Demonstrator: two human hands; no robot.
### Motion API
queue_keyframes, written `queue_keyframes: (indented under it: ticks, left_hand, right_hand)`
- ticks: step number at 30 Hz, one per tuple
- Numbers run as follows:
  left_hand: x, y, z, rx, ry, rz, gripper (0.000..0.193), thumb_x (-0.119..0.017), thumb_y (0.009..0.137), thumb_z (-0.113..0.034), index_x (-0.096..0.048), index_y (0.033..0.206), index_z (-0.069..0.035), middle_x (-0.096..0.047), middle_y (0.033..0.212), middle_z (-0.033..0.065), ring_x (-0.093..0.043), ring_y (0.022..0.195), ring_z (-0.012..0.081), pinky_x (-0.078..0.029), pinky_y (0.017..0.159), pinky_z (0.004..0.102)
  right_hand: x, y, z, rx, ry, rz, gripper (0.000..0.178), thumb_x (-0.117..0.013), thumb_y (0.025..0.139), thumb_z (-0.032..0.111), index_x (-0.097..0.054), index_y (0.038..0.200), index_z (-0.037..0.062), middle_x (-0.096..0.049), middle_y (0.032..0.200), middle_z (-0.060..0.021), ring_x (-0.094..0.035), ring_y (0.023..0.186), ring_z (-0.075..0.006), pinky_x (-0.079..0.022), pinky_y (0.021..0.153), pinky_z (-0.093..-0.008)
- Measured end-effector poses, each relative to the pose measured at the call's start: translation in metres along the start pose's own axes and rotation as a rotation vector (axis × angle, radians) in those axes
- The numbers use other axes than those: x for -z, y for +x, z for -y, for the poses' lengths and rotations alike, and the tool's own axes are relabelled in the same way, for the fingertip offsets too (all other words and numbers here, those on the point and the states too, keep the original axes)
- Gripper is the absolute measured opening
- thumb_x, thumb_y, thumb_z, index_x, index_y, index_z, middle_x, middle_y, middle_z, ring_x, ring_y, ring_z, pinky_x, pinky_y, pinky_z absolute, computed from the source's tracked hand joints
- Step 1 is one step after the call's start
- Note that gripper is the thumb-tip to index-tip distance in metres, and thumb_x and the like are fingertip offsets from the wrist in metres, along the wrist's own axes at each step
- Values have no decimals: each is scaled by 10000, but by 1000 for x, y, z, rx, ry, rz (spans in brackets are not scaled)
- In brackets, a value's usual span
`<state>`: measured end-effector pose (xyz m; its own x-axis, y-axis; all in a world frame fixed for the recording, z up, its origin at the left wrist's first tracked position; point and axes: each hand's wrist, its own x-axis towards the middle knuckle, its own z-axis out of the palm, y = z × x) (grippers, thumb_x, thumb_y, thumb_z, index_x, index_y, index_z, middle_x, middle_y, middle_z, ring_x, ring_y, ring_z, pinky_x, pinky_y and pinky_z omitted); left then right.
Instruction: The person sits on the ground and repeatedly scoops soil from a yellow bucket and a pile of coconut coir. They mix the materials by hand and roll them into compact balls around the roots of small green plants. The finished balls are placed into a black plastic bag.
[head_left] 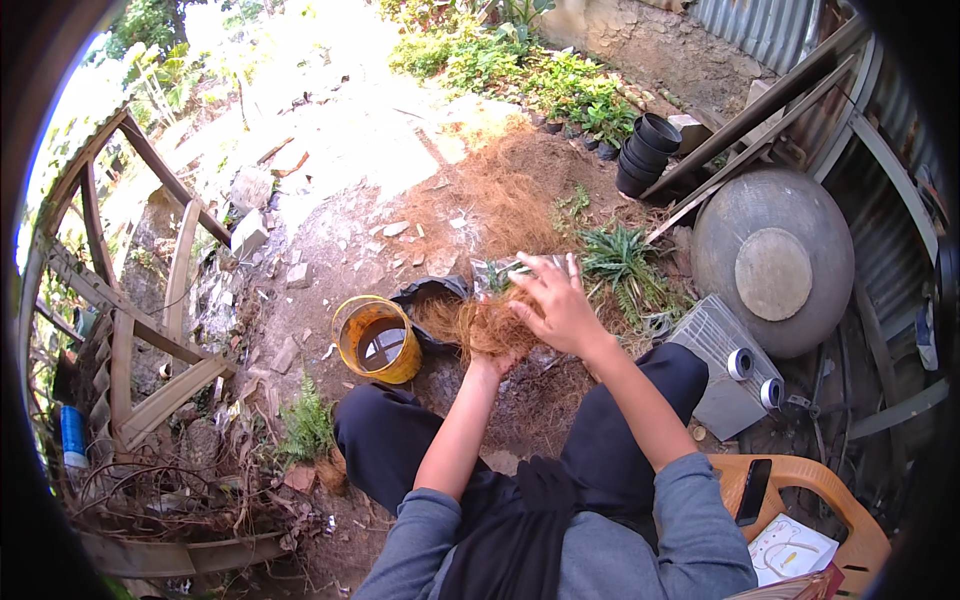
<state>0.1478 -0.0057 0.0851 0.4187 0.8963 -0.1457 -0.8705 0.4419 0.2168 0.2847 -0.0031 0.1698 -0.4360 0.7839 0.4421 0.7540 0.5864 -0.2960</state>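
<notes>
A loose clump of brown coconut fibre (488, 322) rests in my left hand (497, 363), which is palm up beneath it; the fibre hides most of its fingers. Over the clump's right side hovers my right hand (562, 308), its fingers spread and its thumb close to the fibre; whether it touches, I cannot tell. Left of the clump sits a black plastic bag (405, 294) with more brown fibre in its mouth. Beside that stands a yellow bucket (404, 362) holding dark liquid. Some clear plastic (487, 273) lies just beyond my hands.
Loose fibre (510, 190) covers the ground ahead. Leafy plants (622, 255) grow right of my hands, near stacked black pots (650, 150). At right are a large round grey vessel (715, 235), a wire rack (712, 340) and an orange chair (835, 500) bearing a phone (753, 490). Wooden frames (122, 370) stand left.
</notes>
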Motion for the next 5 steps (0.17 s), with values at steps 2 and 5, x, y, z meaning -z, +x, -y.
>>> queue_keyframes:
  ticks: [2,5]
  left_hand:
    - [-1,1,-5,-33,-50,-44,606,-326,887,-511,-343,1316,-82,-378,1336,115,-382,1203,301,-312,993,478]
    - [13,9,-10,-18,-73,138,700,-343,860,-565,-269,1356,-76,-330,1375,114,-339,1241,293,-245,1046,447]
  right_hand:
    - [13,-1,-5,-115,125,-185,469,-463,866,420,-513,1158,57,-399,1292,-90,-375,1209,-260,-156,1035,-554]
    - [-1,-24,-31,-393,683,-374,511,-545,830,427,-463,1240,133,-292,1376,-117,-336,1251,-274,-176,1050,-511]
